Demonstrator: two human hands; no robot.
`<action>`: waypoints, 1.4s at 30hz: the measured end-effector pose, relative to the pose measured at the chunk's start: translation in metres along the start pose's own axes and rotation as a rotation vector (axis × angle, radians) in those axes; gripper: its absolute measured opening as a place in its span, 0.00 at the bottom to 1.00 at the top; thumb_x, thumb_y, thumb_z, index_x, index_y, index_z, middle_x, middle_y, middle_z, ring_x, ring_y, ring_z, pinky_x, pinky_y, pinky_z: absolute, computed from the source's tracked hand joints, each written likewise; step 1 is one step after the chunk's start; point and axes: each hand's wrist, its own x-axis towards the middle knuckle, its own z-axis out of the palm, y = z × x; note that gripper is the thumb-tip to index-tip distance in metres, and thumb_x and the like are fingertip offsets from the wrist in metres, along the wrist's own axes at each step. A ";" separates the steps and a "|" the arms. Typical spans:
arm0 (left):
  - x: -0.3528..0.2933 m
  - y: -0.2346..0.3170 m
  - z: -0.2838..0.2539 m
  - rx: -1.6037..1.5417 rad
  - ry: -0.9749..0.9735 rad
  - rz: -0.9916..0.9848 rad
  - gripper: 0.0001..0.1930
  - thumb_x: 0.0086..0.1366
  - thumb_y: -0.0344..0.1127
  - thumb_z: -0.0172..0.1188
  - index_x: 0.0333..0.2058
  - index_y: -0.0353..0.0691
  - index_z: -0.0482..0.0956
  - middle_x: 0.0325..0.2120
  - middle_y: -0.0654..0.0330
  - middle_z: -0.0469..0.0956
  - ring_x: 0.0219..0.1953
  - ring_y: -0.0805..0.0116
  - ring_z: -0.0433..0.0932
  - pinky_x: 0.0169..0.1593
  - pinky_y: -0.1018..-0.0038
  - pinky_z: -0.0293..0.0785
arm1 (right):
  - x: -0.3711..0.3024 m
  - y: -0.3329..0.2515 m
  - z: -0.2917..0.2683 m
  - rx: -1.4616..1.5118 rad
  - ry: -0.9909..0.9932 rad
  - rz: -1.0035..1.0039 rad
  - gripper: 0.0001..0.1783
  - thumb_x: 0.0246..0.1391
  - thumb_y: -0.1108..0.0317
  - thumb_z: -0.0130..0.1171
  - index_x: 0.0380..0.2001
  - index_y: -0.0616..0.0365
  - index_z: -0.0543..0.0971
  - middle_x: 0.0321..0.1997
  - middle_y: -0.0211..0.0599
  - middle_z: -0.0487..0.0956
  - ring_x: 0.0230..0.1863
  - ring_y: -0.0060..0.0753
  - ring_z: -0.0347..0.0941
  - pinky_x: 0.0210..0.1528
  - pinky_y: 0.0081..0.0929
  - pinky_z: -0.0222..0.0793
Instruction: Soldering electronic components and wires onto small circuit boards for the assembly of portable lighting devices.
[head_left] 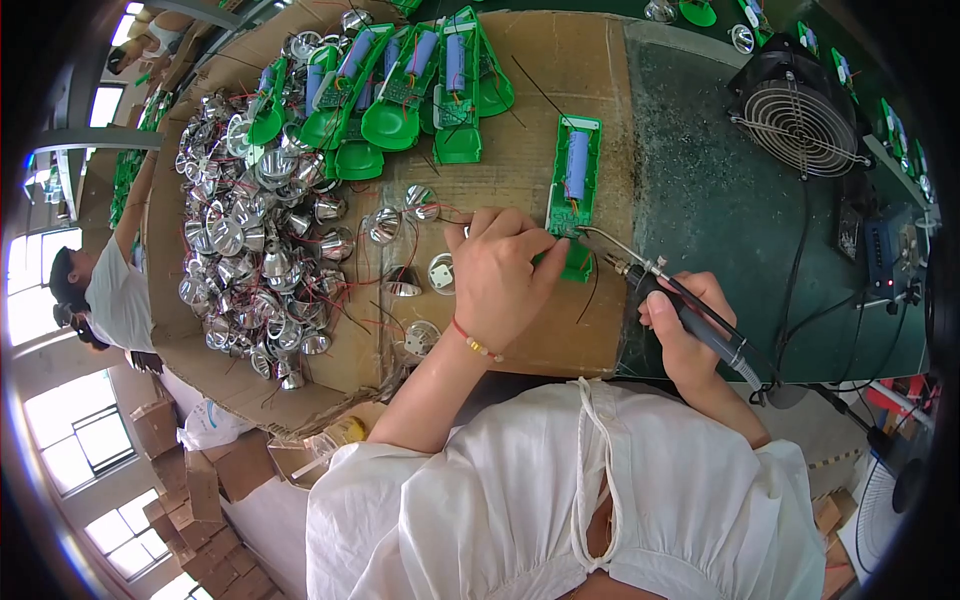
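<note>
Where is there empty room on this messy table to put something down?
Bare cardboard lies between the green housings stack and the dark mat; the mat before the fan is open too. The shiny reflector pile crowds the left.

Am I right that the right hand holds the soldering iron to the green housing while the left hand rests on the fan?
Not quite. The head view shows the left hand on the green housing, pinning its lower end to the cardboard, not on the fan. The rest stands: the right hand holds the soldering iron with its tip at that housing.
</note>
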 end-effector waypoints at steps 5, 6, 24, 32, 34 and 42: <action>0.001 -0.001 0.002 -0.009 -0.005 0.005 0.05 0.47 0.37 0.62 0.18 0.45 0.79 0.21 0.67 0.72 0.31 0.66 0.69 0.39 0.65 0.56 | 0.001 -0.004 0.000 0.083 0.068 -0.031 0.08 0.49 0.74 0.55 0.31 0.65 0.68 0.23 0.39 0.73 0.21 0.22 0.71 0.24 0.18 0.69; 0.001 -0.001 0.001 -0.005 -0.006 -0.001 0.05 0.47 0.37 0.62 0.18 0.45 0.79 0.21 0.67 0.72 0.32 0.66 0.69 0.39 0.65 0.56 | 0.001 -0.005 0.000 0.100 0.086 -0.046 0.08 0.49 0.74 0.55 0.32 0.65 0.68 0.23 0.39 0.73 0.21 0.22 0.71 0.24 0.17 0.69; -0.003 -0.001 -0.003 -0.007 -0.021 0.016 0.08 0.50 0.39 0.61 0.22 0.43 0.74 0.20 0.65 0.72 0.29 0.65 0.70 0.39 0.62 0.56 | 0.000 -0.001 -0.005 0.148 0.168 0.001 0.08 0.50 0.73 0.54 0.32 0.65 0.68 0.21 0.40 0.73 0.18 0.22 0.68 0.21 0.16 0.66; -0.003 -0.040 -0.028 0.183 0.199 -0.038 0.10 0.54 0.40 0.57 0.32 0.43 0.72 0.28 0.61 0.73 0.35 0.62 0.69 0.46 0.60 0.54 | 0.002 0.009 -0.019 0.173 0.227 0.011 0.08 0.49 0.75 0.55 0.32 0.66 0.68 0.22 0.40 0.74 0.20 0.22 0.70 0.23 0.17 0.68; 0.004 -0.012 -0.026 0.172 0.105 0.064 0.08 0.51 0.40 0.58 0.22 0.43 0.75 0.31 0.60 0.71 0.39 0.62 0.67 0.46 0.59 0.55 | 0.003 0.009 -0.021 0.169 0.238 0.029 0.08 0.50 0.75 0.55 0.32 0.66 0.68 0.21 0.40 0.74 0.20 0.22 0.70 0.23 0.17 0.68; 0.097 0.020 0.012 0.249 -0.106 0.202 0.08 0.46 0.38 0.53 0.17 0.40 0.76 0.24 0.60 0.71 0.36 0.62 0.68 0.40 0.63 0.59 | 0.007 0.014 -0.044 0.131 0.351 0.050 0.08 0.49 0.74 0.55 0.32 0.64 0.68 0.21 0.38 0.74 0.20 0.22 0.71 0.23 0.17 0.69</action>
